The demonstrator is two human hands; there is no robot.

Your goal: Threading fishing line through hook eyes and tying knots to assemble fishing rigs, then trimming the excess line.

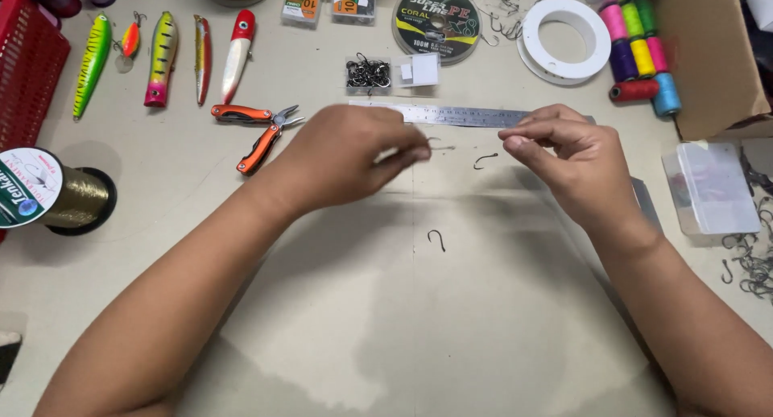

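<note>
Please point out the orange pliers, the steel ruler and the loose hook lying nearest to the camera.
orange pliers point(256, 131): head view, on the handle joint.
steel ruler point(467, 116): head view, on its middle.
loose hook point(437, 239): head view, on its bend.

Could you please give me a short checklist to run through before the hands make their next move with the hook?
1. Left hand pinches a fish hook at its fingertips: ok.
2. Right hand has its fingertips pinched together; whether a line runs between the hands: cannot tell.
3. A second hook lies loose between the hands, close to the fingers: not ok.
4. A third hook lies nearer the person, apart from both hands: ok.
5. Steel ruler lies flat behind the hands: ok.
6. Orange pliers lie open beside the left hand: ok.
</note>
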